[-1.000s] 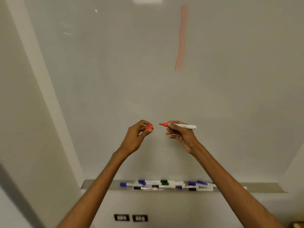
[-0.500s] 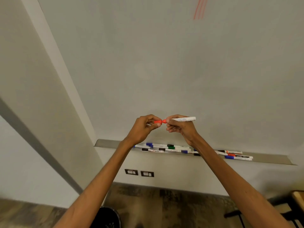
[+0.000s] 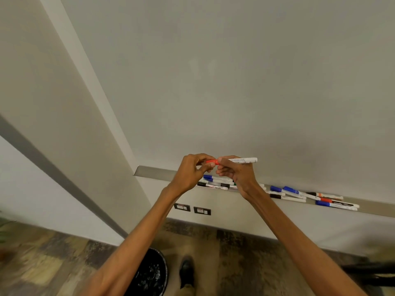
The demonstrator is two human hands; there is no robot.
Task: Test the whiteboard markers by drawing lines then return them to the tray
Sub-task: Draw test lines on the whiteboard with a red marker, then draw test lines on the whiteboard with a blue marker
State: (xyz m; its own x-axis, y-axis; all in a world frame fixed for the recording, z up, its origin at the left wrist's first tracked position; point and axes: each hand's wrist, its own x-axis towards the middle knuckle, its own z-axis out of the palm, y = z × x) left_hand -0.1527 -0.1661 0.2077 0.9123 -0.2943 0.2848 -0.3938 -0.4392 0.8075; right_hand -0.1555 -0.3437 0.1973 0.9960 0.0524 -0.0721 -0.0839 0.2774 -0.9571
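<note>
Cap's closed the gap since a second ago: it was held apart from the tip, now it sits right on the marker's end, and the hands have dropped closer to the tray.

Left hand (image 3: 190,174) pinches the red cap (image 3: 211,161) between thumb and fingertips. Right hand (image 3: 236,176) has its fingers curled round the white marker (image 3: 243,160), whose barrel lies level and pokes out to the right past the knuckles. Can't tell if the cap is fully pushed on. Both are held in front of the whiteboard (image 3: 235,82), just above the tray (image 3: 154,171), where the other markers (image 3: 295,192) lie.
</note>
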